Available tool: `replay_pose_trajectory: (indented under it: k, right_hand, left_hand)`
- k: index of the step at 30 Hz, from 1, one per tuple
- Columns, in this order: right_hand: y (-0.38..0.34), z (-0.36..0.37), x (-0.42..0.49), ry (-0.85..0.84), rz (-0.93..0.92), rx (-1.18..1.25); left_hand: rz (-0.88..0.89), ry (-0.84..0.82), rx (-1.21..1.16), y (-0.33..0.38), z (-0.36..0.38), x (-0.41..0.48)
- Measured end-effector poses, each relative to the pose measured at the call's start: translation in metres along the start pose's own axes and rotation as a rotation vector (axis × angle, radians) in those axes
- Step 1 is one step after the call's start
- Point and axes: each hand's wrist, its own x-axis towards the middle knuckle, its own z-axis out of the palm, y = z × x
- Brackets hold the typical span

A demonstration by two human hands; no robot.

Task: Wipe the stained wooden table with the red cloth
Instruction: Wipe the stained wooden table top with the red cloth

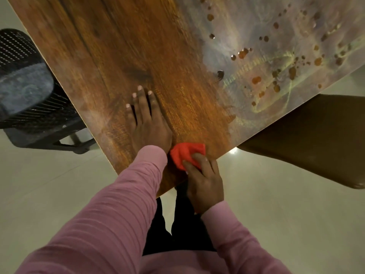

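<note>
The wooden table [122,46] fills the upper part of the head view, with its corner pointing toward me. Brown drops and smeared streaks, the stains [256,80], cover its right side. My left hand [147,119] lies flat on the wood with its fingers spread, holding nothing. Near the table's front edge my right hand [203,180] grips the bunched red cloth [184,154], which rests on the tabletop just right of my left wrist.
A black mesh office chair [25,86] stands against the table's left edge. A dark brown surface [316,135] sits below the table's right edge. Pale tiled floor [286,214] surrounds everything. My dark trouser legs [177,230] stand under the table corner.
</note>
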Motion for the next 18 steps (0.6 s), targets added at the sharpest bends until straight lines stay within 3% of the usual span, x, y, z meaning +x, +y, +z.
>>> replay_pose_trajectory:
  k: [3, 7, 11, 13, 15, 18]
  right_hand:
    - [0.034, -0.015, 0.017, -0.017, -0.123, -0.026]
    - [0.106, -0.045, 0.063, 0.087, 0.211, -0.096]
    - [0.119, -0.047, 0.080, 0.170, 0.340, -0.042]
    - [0.097, -0.036, 0.068, 0.141, 0.230, 0.010]
    - [0.081, -0.029, 0.050, 0.041, 0.000, 0.033]
    - [0.107, -0.039, 0.055, -0.048, -0.162, 0.042]
  left_hand:
    - [0.020, -0.018, 0.014, 0.000, 0.001, 0.000]
    - [0.040, -0.018, 0.036, 0.004, 0.000, 0.001]
    - [-0.018, -0.018, -0.016, 0.034, -0.005, 0.008]
    - [-0.043, -0.003, -0.072, 0.062, -0.003, 0.018]
    - [-0.082, 0.028, -0.103, 0.086, 0.001, 0.036]
    - [-0.163, 0.056, -0.097, 0.100, 0.011, 0.059]
